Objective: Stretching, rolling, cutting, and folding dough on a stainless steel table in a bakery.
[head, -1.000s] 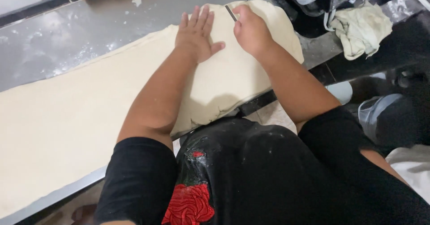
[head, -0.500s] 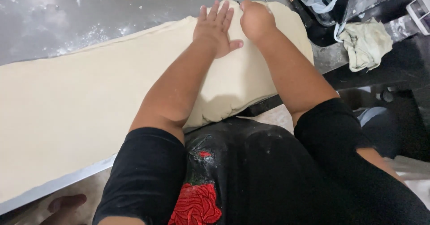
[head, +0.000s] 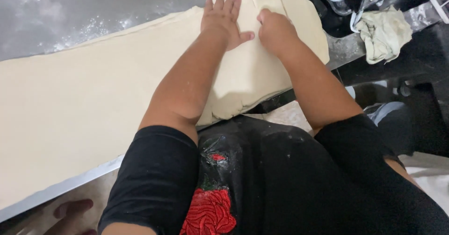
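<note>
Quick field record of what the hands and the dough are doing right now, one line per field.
left hand: flat, fingers spread, palm down on dough sheet
right hand: closed in a fist, pressed on the dough near its end; any tool inside hidden
dough sheet: long, pale, lying along steel table, near edge overhanging
beside table: crumpled cloth

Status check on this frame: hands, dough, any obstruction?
Left hand flat, fingers spread on dough sheet. Right hand fisted on dough, grip contents unclear. Crumpled cloth off to the side, nothing obstructing.
</note>
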